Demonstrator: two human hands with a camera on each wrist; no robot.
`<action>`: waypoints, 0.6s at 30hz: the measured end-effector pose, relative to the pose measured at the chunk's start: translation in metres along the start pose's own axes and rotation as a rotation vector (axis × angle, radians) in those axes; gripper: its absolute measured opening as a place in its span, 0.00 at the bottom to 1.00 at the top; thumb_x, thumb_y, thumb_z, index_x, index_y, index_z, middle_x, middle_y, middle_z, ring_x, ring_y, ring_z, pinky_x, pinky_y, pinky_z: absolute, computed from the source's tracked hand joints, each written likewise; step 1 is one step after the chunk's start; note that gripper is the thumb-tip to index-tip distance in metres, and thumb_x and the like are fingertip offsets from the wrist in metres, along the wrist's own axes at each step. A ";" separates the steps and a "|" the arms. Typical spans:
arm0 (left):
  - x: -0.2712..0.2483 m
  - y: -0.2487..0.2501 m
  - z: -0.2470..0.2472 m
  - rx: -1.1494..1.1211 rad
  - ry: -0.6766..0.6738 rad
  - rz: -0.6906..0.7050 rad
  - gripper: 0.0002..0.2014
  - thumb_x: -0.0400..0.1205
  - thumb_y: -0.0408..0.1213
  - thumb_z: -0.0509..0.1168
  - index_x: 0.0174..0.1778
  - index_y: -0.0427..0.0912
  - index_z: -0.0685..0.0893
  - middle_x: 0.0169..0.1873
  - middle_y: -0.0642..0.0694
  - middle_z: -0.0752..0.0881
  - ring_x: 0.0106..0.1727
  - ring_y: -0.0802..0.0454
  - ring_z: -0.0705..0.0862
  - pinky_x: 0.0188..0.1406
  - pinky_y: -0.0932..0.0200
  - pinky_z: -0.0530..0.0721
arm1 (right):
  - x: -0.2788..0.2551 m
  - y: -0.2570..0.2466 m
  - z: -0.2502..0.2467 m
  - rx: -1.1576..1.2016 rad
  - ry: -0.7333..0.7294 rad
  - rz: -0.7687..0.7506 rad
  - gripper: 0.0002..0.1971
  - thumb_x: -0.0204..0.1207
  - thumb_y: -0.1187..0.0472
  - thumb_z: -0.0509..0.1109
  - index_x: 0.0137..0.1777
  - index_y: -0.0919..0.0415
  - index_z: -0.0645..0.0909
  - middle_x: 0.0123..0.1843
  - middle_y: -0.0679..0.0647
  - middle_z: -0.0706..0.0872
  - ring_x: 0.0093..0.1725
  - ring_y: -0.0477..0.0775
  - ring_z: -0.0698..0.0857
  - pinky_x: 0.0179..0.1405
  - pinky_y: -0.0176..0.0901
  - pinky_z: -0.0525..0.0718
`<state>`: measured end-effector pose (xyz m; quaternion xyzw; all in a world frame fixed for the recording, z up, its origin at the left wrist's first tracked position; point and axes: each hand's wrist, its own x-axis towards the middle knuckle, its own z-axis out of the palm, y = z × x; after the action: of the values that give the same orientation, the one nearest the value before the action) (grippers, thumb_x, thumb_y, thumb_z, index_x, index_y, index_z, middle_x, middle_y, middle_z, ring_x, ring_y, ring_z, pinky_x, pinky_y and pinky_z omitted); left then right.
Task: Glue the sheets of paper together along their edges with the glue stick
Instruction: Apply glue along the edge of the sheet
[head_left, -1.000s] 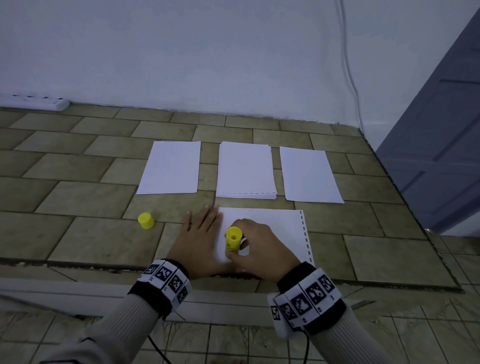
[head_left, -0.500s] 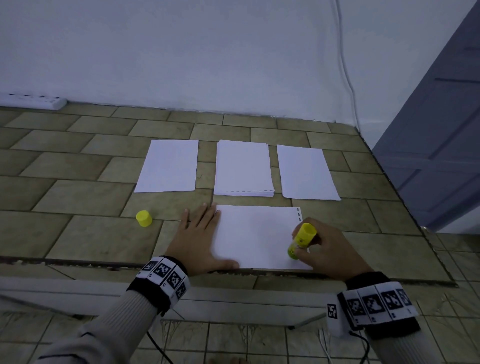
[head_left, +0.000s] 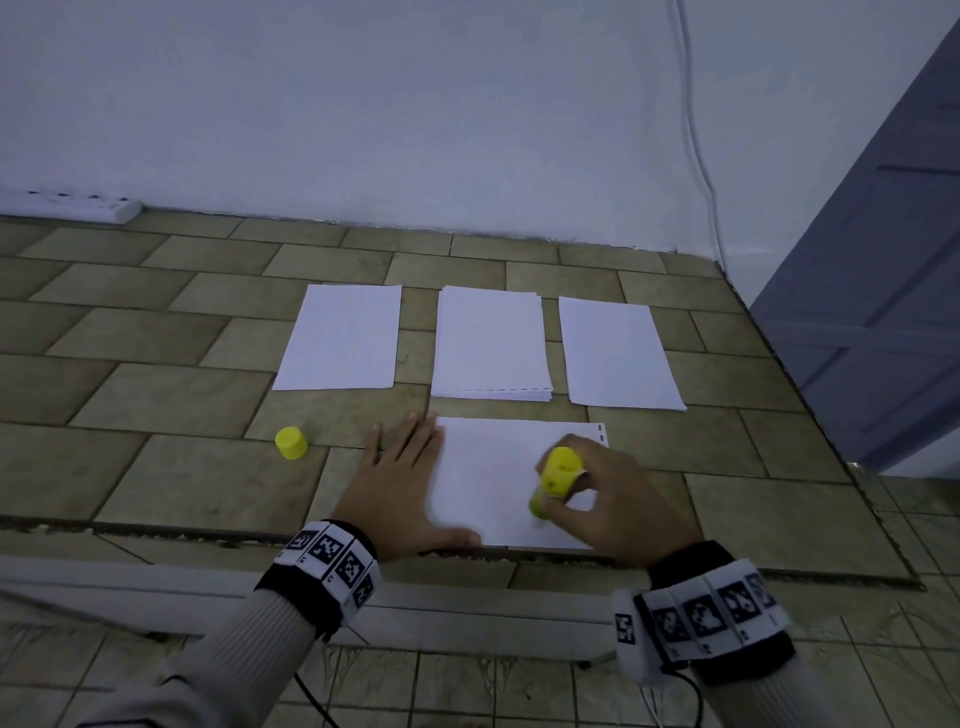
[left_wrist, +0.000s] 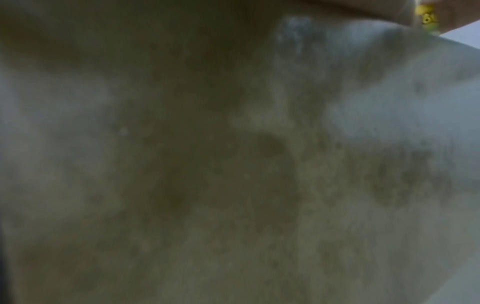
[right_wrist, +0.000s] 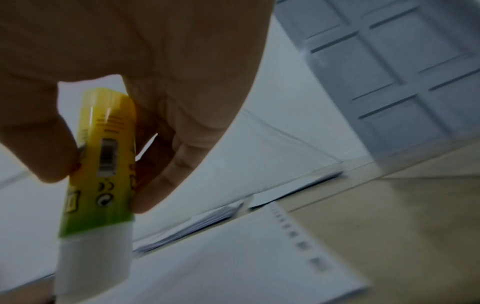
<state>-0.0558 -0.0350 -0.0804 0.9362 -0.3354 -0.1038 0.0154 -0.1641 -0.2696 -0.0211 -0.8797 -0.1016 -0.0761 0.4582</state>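
A white sheet (head_left: 498, 467) lies crosswise on the tiled floor near the step edge, with dashed marks along its right edge (right_wrist: 298, 232). My left hand (head_left: 400, 478) lies flat, fingers straight, pressing the sheet's left edge. My right hand (head_left: 597, 499) grips the uncapped yellow glue stick (head_left: 553, 480) between thumb and fingers (right_wrist: 161, 176), tip down on the sheet's near part. The glue stick (right_wrist: 101, 164) shows its white neck in the right wrist view. Its yellow cap (head_left: 291, 442) stands on the floor to the left. The left wrist view is dark and blurred.
Farther back lie a single sheet (head_left: 340, 338), a stack of sheets (head_left: 491, 345) and another sheet (head_left: 618, 353) in a row. A white wall (head_left: 415, 104) closes the back, a power strip (head_left: 67, 205) lies at its left, a grey door (head_left: 883, 312) stands right.
My right hand with the glue stick swept from the sheet's left to its right edge, then came back leftward along the near part. The left hand has stayed put.
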 end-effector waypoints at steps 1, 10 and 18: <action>0.000 0.000 0.000 0.002 -0.002 0.000 0.73 0.52 0.90 0.34 0.86 0.40 0.39 0.85 0.47 0.36 0.84 0.51 0.32 0.82 0.35 0.36 | 0.007 -0.006 0.011 0.022 -0.023 0.005 0.07 0.71 0.64 0.77 0.46 0.58 0.82 0.47 0.50 0.85 0.44 0.48 0.86 0.42 0.44 0.88; 0.002 -0.006 0.006 -0.037 0.085 0.102 0.67 0.63 0.85 0.29 0.84 0.33 0.57 0.85 0.40 0.55 0.86 0.43 0.47 0.81 0.31 0.45 | 0.045 -0.033 0.065 -0.055 -0.213 0.025 0.12 0.71 0.60 0.78 0.51 0.59 0.79 0.50 0.54 0.86 0.48 0.53 0.85 0.51 0.51 0.86; 0.003 -0.005 0.009 -0.015 0.084 0.093 0.65 0.60 0.89 0.36 0.86 0.45 0.57 0.86 0.43 0.50 0.86 0.46 0.41 0.81 0.30 0.42 | 0.063 -0.029 0.063 -0.141 -0.275 -0.005 0.19 0.71 0.61 0.77 0.61 0.60 0.79 0.56 0.57 0.86 0.52 0.55 0.84 0.53 0.51 0.85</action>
<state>-0.0521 -0.0325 -0.0901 0.9230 -0.3769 -0.0663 0.0413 -0.1079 -0.1948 -0.0198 -0.9116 -0.1598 0.0372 0.3770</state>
